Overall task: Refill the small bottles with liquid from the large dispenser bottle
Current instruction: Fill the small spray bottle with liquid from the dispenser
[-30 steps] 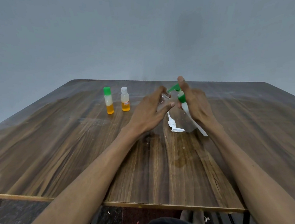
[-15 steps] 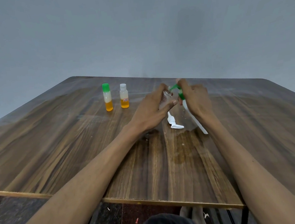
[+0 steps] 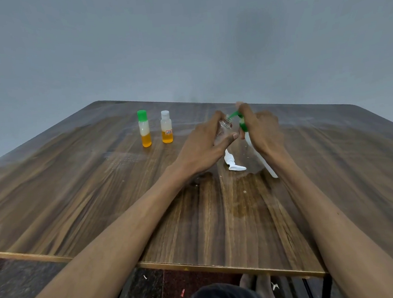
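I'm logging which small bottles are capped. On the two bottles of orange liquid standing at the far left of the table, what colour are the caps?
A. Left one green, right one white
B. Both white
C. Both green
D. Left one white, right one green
A: the left bottle has a green cap, while the right bottle, which bears a small label, has a white cap.

Near the frame's centre, the left hand (image 3: 204, 145) covers all but the neck of a clear small bottle (image 3: 226, 123). The right hand (image 3: 263, 131) hides much of the green pump (image 3: 240, 119). The label (image 3: 168, 132) on 1 upper-left bottle is too small to read.
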